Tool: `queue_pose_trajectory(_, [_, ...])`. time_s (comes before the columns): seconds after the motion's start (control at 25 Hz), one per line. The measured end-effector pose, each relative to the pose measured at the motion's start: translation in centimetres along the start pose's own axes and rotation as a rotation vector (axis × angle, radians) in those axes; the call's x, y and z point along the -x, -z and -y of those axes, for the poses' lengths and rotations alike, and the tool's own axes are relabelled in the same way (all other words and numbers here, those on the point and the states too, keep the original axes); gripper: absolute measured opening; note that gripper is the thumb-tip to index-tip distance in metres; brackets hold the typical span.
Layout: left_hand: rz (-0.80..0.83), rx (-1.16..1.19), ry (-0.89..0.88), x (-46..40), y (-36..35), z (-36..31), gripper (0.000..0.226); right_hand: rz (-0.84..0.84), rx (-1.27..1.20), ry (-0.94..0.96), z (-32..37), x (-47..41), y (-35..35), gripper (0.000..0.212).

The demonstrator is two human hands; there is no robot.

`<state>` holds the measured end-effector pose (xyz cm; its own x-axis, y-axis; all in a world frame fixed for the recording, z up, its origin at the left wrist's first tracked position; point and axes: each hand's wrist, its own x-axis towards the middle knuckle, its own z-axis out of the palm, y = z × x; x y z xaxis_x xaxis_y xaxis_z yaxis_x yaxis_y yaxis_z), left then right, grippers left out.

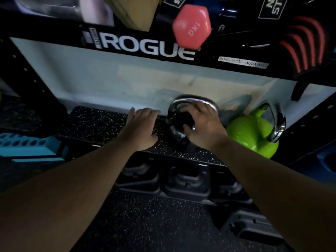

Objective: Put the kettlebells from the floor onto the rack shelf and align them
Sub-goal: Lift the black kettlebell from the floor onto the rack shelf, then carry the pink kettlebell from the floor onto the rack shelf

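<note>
A black kettlebell (179, 122) with a chrome handle stands on the speckled rubber rack shelf (94, 124), left of a green kettlebell (249, 135) with a chrome handle. My right hand (203, 128) lies over the black kettlebell, fingers curled on its handle and body. Flat on the shelf just left of that kettlebell rests my left hand (143, 126), fingers spread, holding nothing.
A pink 1 kg dumbbell (191, 27) sits on the black ROGUE shelf above. Dark grey weight blocks (187, 180) sit on the tier below the shelf, another block (252, 228) on the speckled floor. A blue perforated item (27, 146) lies at left.
</note>
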<state>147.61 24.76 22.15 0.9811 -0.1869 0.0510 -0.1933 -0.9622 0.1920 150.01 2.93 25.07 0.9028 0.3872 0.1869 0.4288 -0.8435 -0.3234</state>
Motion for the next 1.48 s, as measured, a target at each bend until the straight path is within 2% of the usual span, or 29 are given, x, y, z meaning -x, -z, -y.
queue_pose_trajectory(0.08, [0.056,0.005,-0.015,4.2,0.5,0.8,0.077,0.032,-0.048,0.026,3.1,3.0,-1.0,0.047])
queue_pose_trajectory(0.24, [0.226,0.077,-0.001,15.2,-0.4,2.8,0.062,0.218,-0.118,0.027,9.6,11.7,-5.1,0.043])
queue_pose_trajectory(0.44, [0.499,0.227,0.113,36.6,-4.3,4.7,0.061,0.471,-0.249,-0.026,19.6,28.1,-12.0,0.038])
queue_pose_trajectory(0.6, [0.711,0.34,0.246,53.3,-10.5,5.3,0.064,0.661,-0.295,-0.144,23.8,41.0,-18.4,0.036])
queue_pose_trajectory(0.8, [0.899,0.363,0.376,67.9,-21.0,3.9,0.061,0.968,-0.222,-0.065,24.8,55.2,-27.5,0.041])
queue_pose_trajectory(0.88, [0.936,0.356,0.336,71.1,-24.6,3.2,0.056,1.102,-0.143,-0.003,24.7,59.1,-30.1,0.047])
queue_pose_trajectory(1.0, [0.971,0.31,0.197,74.3,-29.1,2.1,0.066,1.253,-0.065,0.103,25.1,63.8,-33.6,0.055])
queue_pose_trajectory(1.08, [0.921,0.303,0.117,75.1,-31.6,1.5,0.047,1.32,-0.027,0.132,25.1,65.9,-35.8,0.053])
queue_pose_trajectory(1.16, [0.874,0.307,0.065,75.2,-33.2,1.2,0.018,1.318,-0.077,0.071,25.0,67.1,-37.1,0.044])
queue_pose_trajectory(1.2, [0.872,0.333,0.068,75.0,-33.5,1.2,0.013,1.303,-0.116,0.021,25.0,67.3,-37.3,0.037])
queue_pose_trajectory(1.32, [0.88,0.397,0.125,74.2,-32.6,1.0,0.022,1.22,-0.175,-0.112,25.4,66.7,-36.4,0.025])
queue_pose_trajectory(1.48, [0.786,0.504,0.274,71.6,-28.2,1.1,0.012,1.086,-0.213,-0.228,25.8,62.4,-32.7,0.022])
